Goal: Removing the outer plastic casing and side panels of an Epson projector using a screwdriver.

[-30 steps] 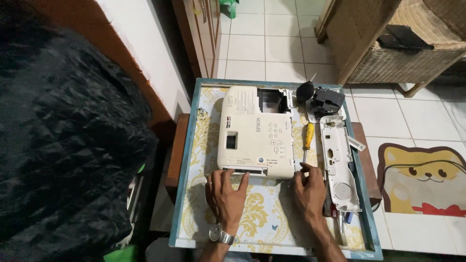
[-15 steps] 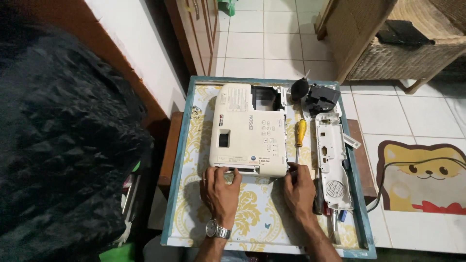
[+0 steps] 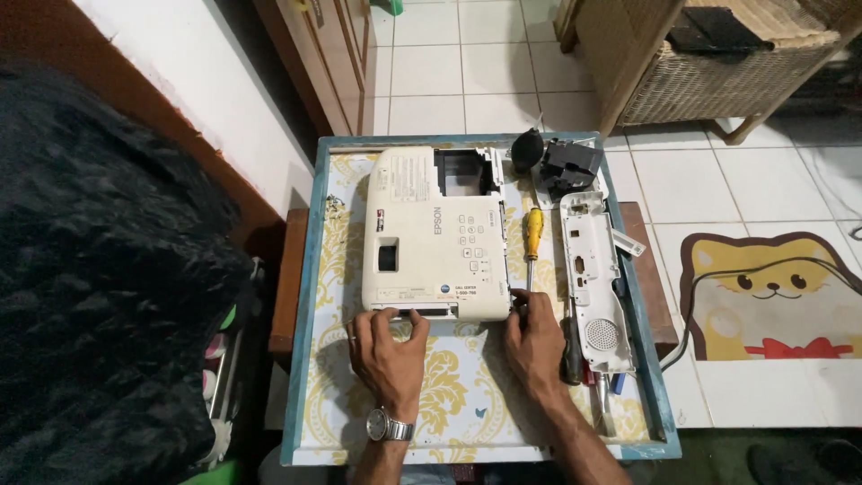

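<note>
Both of your hands rest at the near edge of a white projector [image 3: 435,238] that lies flat on the bench [image 3: 328,377], a small table topped with a yellow-and-white floral cloth inside a blue rim. Your left hand [image 3: 388,346], with a silver wristwatch [image 3: 391,425] on the wrist, lies palm down with its fingers curled against the projector's near edge, touching the casing without closing around it. Your right hand [image 3: 534,341] presses its fingertips against the projector's near right corner, fingers bent and loosely spread, gripping nothing. The projector sits in the middle of the bench, reaching toward the far edge, with an open dark cavity at its far right corner. Just beside its right side lies a screwdriver with a yellow handle [image 3: 533,232], its shaft pointing toward your right hand. Farther right, along the right edge of the bench, lies a long white plastic panel [image 3: 591,278] with a round speaker grille at its near end. A dark-handled tool [image 3: 571,350] lies between your right hand and that panel. At the far right corner sit a black rubber blower bulb [image 3: 527,148] and a black boxy part [image 3: 570,164], touching each other.
</note>
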